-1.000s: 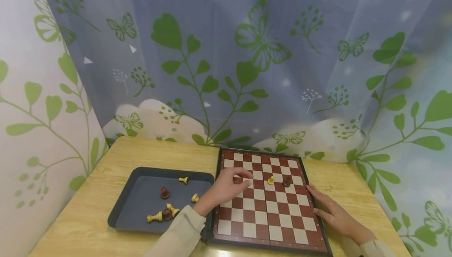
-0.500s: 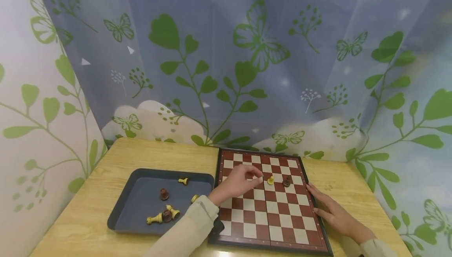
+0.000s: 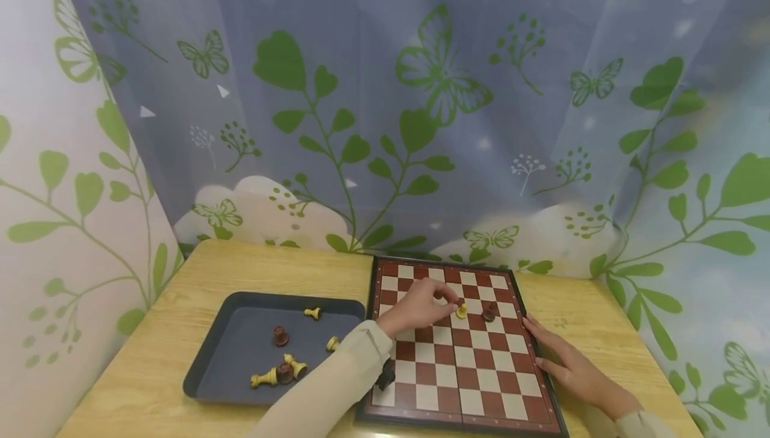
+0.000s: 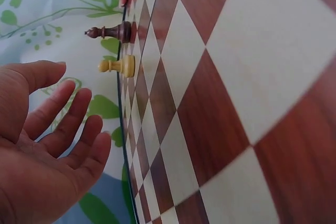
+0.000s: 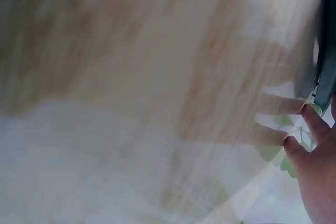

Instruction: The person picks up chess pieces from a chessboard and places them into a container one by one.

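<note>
My left hand [image 3: 424, 304] hovers over the chessboard [image 3: 421, 374], its fingertips close to a yellow pawn [image 3: 461, 311]. In the left wrist view a gap shows between the loosely bent fingers and the upright pawn [image 4: 118, 66], and nothing is in the palm. Just beyond the pawn stands a taller dark brown chess piece with a pointed top [image 4: 107, 32], also in the head view as a brown piece [image 3: 489, 312]. My right hand [image 3: 571, 364] rests along the board's right edge, fingers extended; the right wrist view shows its fingertips [image 5: 290, 142] on the tabletop.
Left of the board lies a dark grey tray [image 3: 210, 358] with several yellow and brown chess pieces, among them a brown one [image 3: 280, 336] and a yellow pawn [image 3: 312, 313]. The wooden table [image 3: 150, 331] meets a leaf-printed curtain [image 3: 361, 124] behind the board.
My left hand has moved right across the board, from its left half to beside the yellow pawn. The right hand and the standing pieces have stayed in place.
</note>
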Motion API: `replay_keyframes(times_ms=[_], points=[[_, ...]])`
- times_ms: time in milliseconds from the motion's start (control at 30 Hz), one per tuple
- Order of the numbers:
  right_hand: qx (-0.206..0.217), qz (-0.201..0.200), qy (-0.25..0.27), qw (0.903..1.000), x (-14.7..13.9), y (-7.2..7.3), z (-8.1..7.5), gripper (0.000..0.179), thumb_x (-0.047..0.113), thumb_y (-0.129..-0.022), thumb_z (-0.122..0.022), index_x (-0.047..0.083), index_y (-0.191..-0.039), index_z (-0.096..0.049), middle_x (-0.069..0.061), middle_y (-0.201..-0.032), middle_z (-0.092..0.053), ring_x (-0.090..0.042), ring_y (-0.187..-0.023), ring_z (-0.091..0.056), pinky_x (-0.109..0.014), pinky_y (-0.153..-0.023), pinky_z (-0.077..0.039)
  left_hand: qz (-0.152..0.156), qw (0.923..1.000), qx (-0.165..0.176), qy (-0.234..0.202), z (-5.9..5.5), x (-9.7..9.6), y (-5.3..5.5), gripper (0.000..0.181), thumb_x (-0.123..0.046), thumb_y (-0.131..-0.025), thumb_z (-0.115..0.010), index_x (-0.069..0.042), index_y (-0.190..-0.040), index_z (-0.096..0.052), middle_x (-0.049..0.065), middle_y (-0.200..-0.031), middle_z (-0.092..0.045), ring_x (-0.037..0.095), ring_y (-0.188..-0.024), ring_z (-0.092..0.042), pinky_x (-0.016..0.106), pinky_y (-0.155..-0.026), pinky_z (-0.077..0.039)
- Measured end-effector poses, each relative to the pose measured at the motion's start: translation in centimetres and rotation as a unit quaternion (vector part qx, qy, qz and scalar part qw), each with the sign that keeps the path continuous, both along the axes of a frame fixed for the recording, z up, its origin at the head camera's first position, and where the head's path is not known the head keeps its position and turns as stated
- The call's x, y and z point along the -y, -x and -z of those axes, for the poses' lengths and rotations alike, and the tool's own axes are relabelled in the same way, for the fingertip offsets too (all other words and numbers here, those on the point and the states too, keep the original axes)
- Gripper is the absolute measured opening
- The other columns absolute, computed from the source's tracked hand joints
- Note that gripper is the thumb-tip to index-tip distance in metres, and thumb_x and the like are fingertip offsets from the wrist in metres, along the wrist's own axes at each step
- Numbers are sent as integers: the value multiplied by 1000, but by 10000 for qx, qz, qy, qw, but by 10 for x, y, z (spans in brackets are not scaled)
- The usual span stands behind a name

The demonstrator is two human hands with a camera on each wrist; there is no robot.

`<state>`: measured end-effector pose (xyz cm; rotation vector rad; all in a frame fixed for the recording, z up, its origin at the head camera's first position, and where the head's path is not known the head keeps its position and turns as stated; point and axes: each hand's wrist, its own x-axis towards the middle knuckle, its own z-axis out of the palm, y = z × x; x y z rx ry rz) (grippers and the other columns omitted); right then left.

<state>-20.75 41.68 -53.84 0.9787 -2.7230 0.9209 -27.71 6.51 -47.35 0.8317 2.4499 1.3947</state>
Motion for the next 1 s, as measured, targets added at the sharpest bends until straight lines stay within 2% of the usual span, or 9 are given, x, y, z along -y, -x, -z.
replay_keyframes(times_ms=[133, 267, 367, 400, 533, 633, 833, 1000], points=[[90, 52, -20, 9999, -2, 0, 1, 64, 4, -100, -61, -2, -157, -32, 14, -165, -14, 16, -146, -9, 1, -108, -12, 12, 9999, 25, 141, -1, -10, 3, 18, -15, -100, -67, -5, -113, -74, 5, -111, -72, 26, -110, -65, 34, -97, -51], [197, 101, 4, 9998, -3, 0, 1, 65, 6, -100, -60, -2, -158, -31, -12, -167, -21, 16, -146, -9, 1, -108, -12, 136, 9997, 114, 160, 1, -17, 7, 21, -13, -100, -67, -2, -116, -73, 6, -110, -72, 19, -98, -66, 28, -83, -53], [226, 99, 36, 9997, -3, 0, 1, 65, 6, -100, -61, -2, -157, -31, -22, -165, -25, 15, -147, -9, 1, -109, -12, 194, 9996, 142, 177, 5, -22, 11, 23, -12, -99, -67, 1, -118, -72, 9, -111, -72, 15, -94, -67, 24, -79, -53], [207, 80, 37, 9997, -3, 0, 1, 65, 5, -100, -61, -3, -157, -32, -21, -165, -25, 15, -147, -9, 0, -109, -11, 204, 9995, 104, 219, 6, -23, 12, 23, -11, -99, -67, 1, -118, -72, 9, -112, -72, 15, -95, -68, 24, -80, -54], [172, 9, 18, 9998, -1, 1, -2, 64, 4, -100, -60, -4, -157, -31, 1, -168, -18, 14, -147, -8, 0, -110, -11, 157, 9992, 59, 367, 6, -25, 16, 23, -11, -97, -69, 2, -116, -73, 11, -113, -72, 20, -99, -69, 27, -84, -55], [181, -5, 35, 9998, 1, 1, -5, 64, 4, -100, -60, -6, -156, -31, 9, -167, -15, 15, -147, -8, 0, -109, -10, 110, 9991, 57, 414, 7, -26, 20, 23, -10, -96, -71, 1, -115, -74, 11, -113, -72, 21, -100, -69, 28, -84, -55], [194, 39, 17, 9998, 1, 1, -6, 64, 4, -100, -60, -5, -157, -31, 14, -165, -13, 15, -147, -9, 0, -110, -10, 45, 9987, -224, 447, 16, -33, 25, 15, -8, -94, -72, -1, -106, -77, 8, -107, -75, 17, -93, -69, 26, -81, -55], [259, 30, 58, 9996, 0, -1, -5, 64, 4, -100, -60, -5, -157, -31, 9, -166, -15, 15, -147, -9, -1, -110, -10, -14, 9992, -196, 362, 19, -37, 24, 10, -6, -92, -73, -2, -100, -79, 7, -101, -75, 15, -89, -68, 26, -79, -54]])
